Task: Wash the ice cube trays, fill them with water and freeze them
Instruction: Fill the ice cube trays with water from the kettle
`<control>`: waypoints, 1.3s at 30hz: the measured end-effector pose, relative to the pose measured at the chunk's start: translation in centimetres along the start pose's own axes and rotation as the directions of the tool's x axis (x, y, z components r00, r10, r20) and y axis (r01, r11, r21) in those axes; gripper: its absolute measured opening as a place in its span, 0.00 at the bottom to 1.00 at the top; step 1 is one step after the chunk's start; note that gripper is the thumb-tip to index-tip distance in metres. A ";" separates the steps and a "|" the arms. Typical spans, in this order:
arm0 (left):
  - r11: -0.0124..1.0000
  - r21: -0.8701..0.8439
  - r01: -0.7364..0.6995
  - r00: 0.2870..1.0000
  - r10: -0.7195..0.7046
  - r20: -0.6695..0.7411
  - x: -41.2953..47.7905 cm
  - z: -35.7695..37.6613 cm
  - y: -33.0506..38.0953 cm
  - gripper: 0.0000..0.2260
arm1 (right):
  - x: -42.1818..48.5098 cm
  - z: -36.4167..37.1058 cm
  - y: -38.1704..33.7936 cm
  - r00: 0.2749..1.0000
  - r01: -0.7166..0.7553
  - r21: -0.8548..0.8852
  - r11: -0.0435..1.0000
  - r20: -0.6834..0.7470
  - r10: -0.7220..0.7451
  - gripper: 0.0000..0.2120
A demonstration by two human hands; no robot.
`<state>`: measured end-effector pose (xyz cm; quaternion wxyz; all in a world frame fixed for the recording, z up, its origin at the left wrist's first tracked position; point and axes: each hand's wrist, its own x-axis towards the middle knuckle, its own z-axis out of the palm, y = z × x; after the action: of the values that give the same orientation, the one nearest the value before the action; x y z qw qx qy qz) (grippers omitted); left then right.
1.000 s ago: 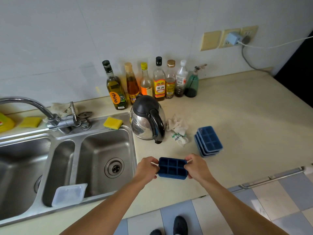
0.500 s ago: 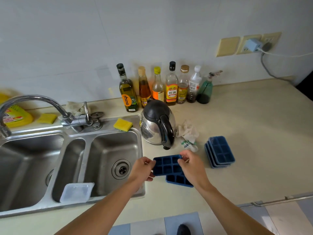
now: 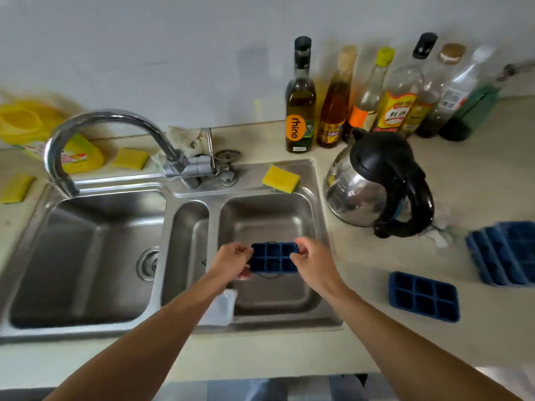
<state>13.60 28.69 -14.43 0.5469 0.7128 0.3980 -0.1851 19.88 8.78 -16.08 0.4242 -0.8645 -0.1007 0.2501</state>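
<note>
A dark blue six-cell ice cube tray (image 3: 274, 257) hangs level above the right basin of the steel sink (image 3: 317, 215). My left hand (image 3: 233, 260) pinches its left end and my right hand (image 3: 312, 260) pinches its right end. A second single blue tray (image 3: 423, 296) lies on the counter to the right of the sink. A stack of more blue trays (image 3: 503, 253) sits farther right, cut by the frame edge. The chrome tap (image 3: 101, 123) arches over the left basin, its spout off to the left of the held tray.
A steel kettle (image 3: 379, 183) with a black handle stands right of the sink. Several bottles (image 3: 301, 108) line the wall behind it. A yellow sponge (image 3: 281, 179) lies on the sink's back rim. A clear plastic lid (image 3: 220, 308) leans at the basin's front, under my left forearm.
Both hands lifted the top tray off another one, which stayed on the counter, and carried it left from the counter to above the right basin. The view swung left toward the sink.
</note>
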 end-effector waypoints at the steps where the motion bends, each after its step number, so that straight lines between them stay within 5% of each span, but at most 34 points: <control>1: 1.000 0.018 0.022 0.999 -0.022 0.025 1.3 -0.6 -0.4 0.06 | 0.9 1.2 0.2 0.999 -0.045 -0.007 0.999 0.006 0.045 0.11; 7: 0.988 0.128 0.083 0.983 -0.102 0.155 7.9 -0.9 -2.4 0.08 | 4.5 5.8 2.8 0.974 -0.222 -0.039 0.974 0.030 0.223 0.11; 14: 0.963 0.260 0.069 0.988 -0.103 0.118 11.2 1.1 -3.5 0.11 | 7.0 8.0 5.3 0.920 -0.379 0.065 0.923 0.131 0.369 0.18; 23: 0.926 0.369 0.077 0.985 -0.129 0.117 12.6 2.1 -4.6 0.09 | 7.6 9.3 7.0 0.915 -0.391 0.096 0.915 0.148 0.375 0.19; 27: 0.946 0.322 0.039 0.997 -0.059 0.052 11.4 1.9 -3.9 0.08 | 6.4 8.1 5.4 0.945 -0.321 0.056 0.945 0.081 0.317 0.14; 30: 0.994 0.101 0.046 0.999 -0.047 0.010 9.6 2.0 -2.9 0.09 | 4.7 5.8 3.0 0.975 -0.220 0.049 0.974 0.018 0.220 0.20; 33: 0.986 -0.156 0.063 0.997 -0.057 0.046 6.8 2.5 -1.4 0.06 | 2.2 2.2 0.5 0.995 -0.081 0.109 0.991 -0.055 0.088 0.19; 39: 0.964 -0.266 0.028 0.992 0.005 0.125 0.3 4.5 3.6 0.07 | -3.5 -7.2 -5.0 0.957 0.183 0.206 0.961 -0.263 -0.125 0.13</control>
<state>17.35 24.35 -13.84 0.6606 0.6174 0.3887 -0.1769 20.77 5.64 -7.22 0.5483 -0.8238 -0.0850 0.1163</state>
